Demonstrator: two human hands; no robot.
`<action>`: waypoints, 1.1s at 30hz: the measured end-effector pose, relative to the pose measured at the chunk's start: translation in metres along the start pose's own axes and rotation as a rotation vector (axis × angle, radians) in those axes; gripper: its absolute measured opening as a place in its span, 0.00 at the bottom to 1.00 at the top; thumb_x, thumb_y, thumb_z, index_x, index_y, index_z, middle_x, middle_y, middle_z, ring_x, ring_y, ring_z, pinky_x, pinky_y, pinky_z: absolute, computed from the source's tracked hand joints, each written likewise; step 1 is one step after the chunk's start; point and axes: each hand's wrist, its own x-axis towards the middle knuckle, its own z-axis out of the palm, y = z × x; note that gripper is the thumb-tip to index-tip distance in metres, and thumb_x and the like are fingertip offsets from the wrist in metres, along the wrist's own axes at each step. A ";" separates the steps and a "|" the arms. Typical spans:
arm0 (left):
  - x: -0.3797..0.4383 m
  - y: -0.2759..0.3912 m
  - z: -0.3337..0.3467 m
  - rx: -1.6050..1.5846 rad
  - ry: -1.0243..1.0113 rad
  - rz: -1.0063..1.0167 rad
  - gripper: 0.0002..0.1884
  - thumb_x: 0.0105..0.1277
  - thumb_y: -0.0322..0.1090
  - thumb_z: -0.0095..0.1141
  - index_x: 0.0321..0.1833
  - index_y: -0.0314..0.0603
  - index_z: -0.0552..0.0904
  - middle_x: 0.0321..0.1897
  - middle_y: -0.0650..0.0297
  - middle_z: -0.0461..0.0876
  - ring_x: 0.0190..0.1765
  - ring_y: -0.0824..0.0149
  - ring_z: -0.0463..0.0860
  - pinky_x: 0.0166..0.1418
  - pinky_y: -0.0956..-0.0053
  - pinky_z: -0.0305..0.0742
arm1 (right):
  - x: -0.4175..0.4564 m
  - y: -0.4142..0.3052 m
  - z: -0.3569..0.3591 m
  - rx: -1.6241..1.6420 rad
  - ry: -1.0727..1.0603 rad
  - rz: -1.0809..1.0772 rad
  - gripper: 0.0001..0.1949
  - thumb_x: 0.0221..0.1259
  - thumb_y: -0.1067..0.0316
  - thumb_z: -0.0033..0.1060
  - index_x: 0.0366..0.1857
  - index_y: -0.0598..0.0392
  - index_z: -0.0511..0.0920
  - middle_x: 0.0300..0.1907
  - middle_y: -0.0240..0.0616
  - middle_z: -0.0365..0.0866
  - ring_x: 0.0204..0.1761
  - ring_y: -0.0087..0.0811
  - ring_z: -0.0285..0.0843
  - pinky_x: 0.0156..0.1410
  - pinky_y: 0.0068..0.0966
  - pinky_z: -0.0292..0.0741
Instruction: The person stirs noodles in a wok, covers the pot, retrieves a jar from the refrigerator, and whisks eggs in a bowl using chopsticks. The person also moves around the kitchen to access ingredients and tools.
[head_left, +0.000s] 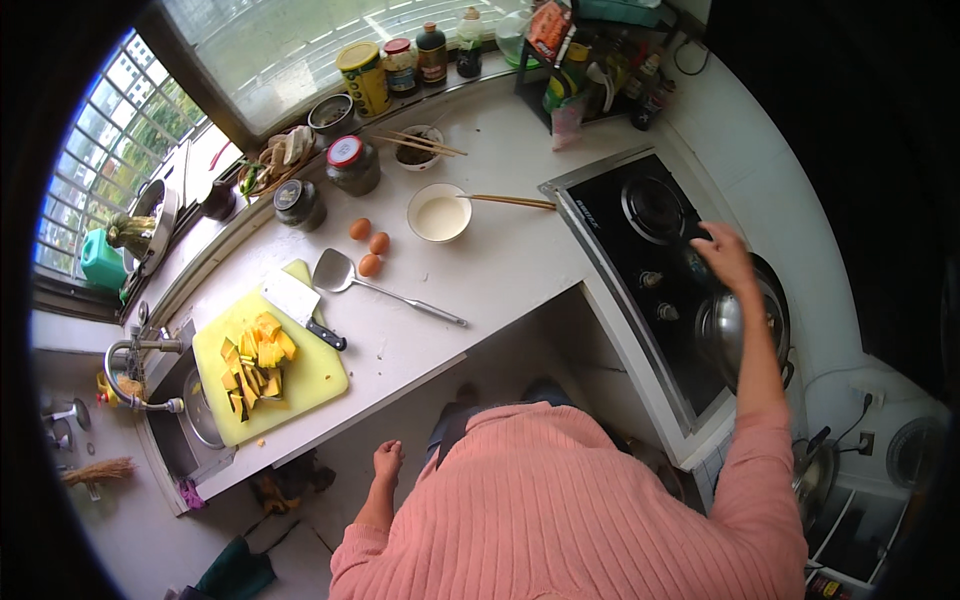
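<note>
My right hand (726, 256) reaches over the gas hob (626, 225), above the far end of a wok (776, 300) covered by a shiny metal lid (724, 337). A dark, blurred part lies by its fingertips; whether I grip it is unclear. Low beside my body, in front of the counter edge, my left hand (388, 459) hangs with curled fingers and nothing visible in it. On the counter, a yellow-green cutting board (315, 382) carries cut pumpkin pieces (259, 356) and a cleaver (292, 298). A metal spatula (335, 271) lies alongside three brown eggs (370, 265).
Chopsticks (517, 201) rest on a bowl of pale liquid (440, 217). Behind are a small bowl (418, 155) with chopsticks across it and dark jars (352, 169). A sink (169, 442) with a tap (142, 401) is at left. Bottles fill a corner rack (532, 90).
</note>
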 end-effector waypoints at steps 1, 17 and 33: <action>-0.001 0.000 -0.001 -0.033 0.013 -0.012 0.17 0.68 0.39 0.61 0.54 0.36 0.81 0.33 0.64 0.83 0.29 0.72 0.80 0.28 0.78 0.71 | 0.008 -0.014 0.026 0.046 -0.023 -0.102 0.21 0.60 0.59 0.69 0.54 0.60 0.80 0.50 0.42 0.82 0.36 0.32 0.82 0.46 0.27 0.79; -0.106 0.010 0.065 -0.423 0.293 -0.172 0.14 0.71 0.38 0.60 0.54 0.40 0.80 0.38 0.67 0.83 0.34 0.74 0.80 0.33 0.82 0.73 | 0.165 -0.131 0.295 -0.058 -0.323 -0.353 0.24 0.58 0.57 0.70 0.57 0.55 0.77 0.60 0.42 0.75 0.59 0.48 0.76 0.59 0.40 0.76; -0.134 0.017 0.120 -0.499 0.364 -0.136 0.18 0.71 0.41 0.61 0.58 0.39 0.80 0.43 0.66 0.84 0.39 0.73 0.82 0.37 0.82 0.75 | 0.198 -0.126 0.309 0.065 -0.246 -0.575 0.07 0.59 0.63 0.66 0.37 0.50 0.82 0.38 0.37 0.79 0.42 0.46 0.82 0.46 0.43 0.79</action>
